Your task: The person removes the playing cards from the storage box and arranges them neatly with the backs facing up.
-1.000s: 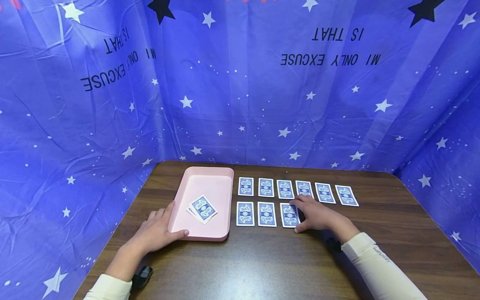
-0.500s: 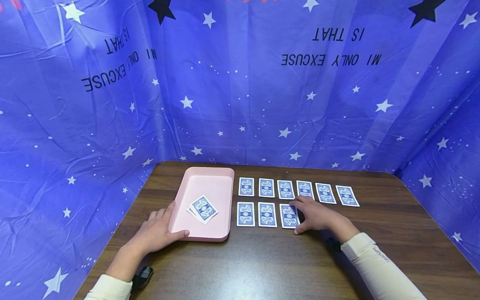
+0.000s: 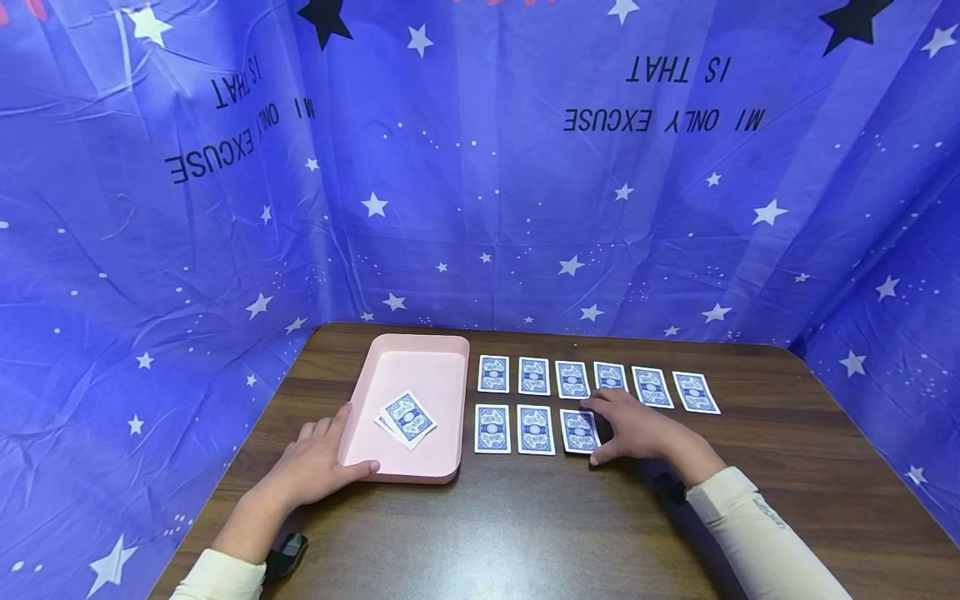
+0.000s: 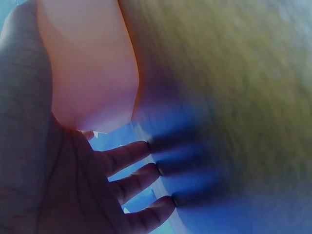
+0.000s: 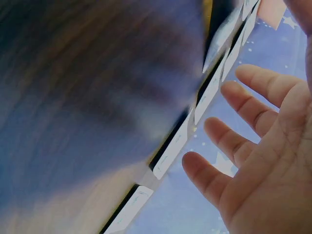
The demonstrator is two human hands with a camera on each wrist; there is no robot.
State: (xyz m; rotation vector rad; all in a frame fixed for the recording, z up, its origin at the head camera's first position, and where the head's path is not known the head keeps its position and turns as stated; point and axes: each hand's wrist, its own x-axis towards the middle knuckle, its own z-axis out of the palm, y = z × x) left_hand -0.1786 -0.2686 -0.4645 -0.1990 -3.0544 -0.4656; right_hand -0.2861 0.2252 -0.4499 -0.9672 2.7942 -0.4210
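Note:
My left hand (image 3: 318, 462) rests spread against the near left corner of a pink tray (image 3: 459, 417), its thumb along the front wall. In the left wrist view the tray (image 4: 92, 63) sits between thumb and fingers, and the fingertips touch the table. Inside the tray lies a small overlapping stack of blue-backed playing cards (image 3: 409, 417). My right hand (image 3: 637, 425) pinches the right end of a playing card (image 3: 580, 431) in the near row. That card is slightly raised at its near edge, with a dark shadow under it. Its right edge is partly hidden by the fingers.
Two playing cards (image 3: 492, 429) (image 3: 536, 430) lie face down to its left. Behind runs a far row of several face-down cards (image 3: 533, 376), one partly covered by my right fingers. The brown wooden table (image 3: 480, 533) backs onto a blue star-patterned curtain (image 3: 487, 208).
The card under my right hand has tilted up a little, its near edge lifting off the table. The left hand and tray stay in place.

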